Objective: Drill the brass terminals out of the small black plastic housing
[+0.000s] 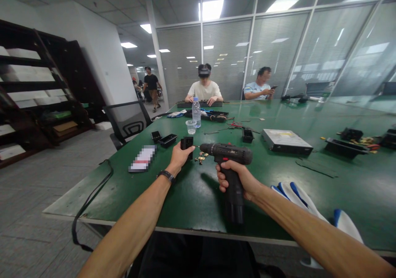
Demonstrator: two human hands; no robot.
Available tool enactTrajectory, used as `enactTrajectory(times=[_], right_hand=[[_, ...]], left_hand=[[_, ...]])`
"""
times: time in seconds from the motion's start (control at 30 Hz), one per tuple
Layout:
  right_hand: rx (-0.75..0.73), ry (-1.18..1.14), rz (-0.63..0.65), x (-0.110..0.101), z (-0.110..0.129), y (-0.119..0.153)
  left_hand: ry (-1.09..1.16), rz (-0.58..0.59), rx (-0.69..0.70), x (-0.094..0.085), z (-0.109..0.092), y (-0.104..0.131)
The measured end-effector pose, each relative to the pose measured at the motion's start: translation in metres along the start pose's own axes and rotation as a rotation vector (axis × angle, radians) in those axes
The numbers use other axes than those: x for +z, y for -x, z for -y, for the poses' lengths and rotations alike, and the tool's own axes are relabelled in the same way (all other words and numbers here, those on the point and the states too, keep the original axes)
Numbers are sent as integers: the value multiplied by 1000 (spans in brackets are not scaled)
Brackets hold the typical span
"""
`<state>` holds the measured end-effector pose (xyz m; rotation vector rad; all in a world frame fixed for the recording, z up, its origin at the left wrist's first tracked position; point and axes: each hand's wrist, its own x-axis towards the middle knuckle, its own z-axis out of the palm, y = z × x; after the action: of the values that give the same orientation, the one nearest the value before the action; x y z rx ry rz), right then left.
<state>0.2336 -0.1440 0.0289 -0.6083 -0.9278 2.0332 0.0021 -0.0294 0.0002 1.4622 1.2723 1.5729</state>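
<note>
My right hand (232, 177) is wrapped round the grip of a black cordless drill (233, 154), held above the green table. The drill's bit points left, its tip close to a small black plastic block (187, 143); whether they touch I cannot tell. Gripping that block upright is my left hand (180, 157), thumb on its near side. Just right of the block lie several small brass-coloured metal pieces (201, 158) on the tabletop. A black plastic tray (168, 140) sits beyond my left hand, beside a small black box (156, 136).
A water bottle (196, 113) and a clear plastic cup (191, 126) stand ahead. To the right are a disc drive (287, 142), a black bin (345, 147) of parts and white-blue gloves (305, 199). A strap (93, 195) hangs over the left edge. Two people sit opposite.
</note>
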Motion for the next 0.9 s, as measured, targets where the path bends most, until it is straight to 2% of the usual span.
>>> enactTrajectory(times=[0.6,0.9], right_hand=[[9,5,-17,0,1,2],[9,1,-17,1,2,2]], left_hand=[[15,-2,-46,1,-8,2],[-2,10,-26,1,-5,1]])
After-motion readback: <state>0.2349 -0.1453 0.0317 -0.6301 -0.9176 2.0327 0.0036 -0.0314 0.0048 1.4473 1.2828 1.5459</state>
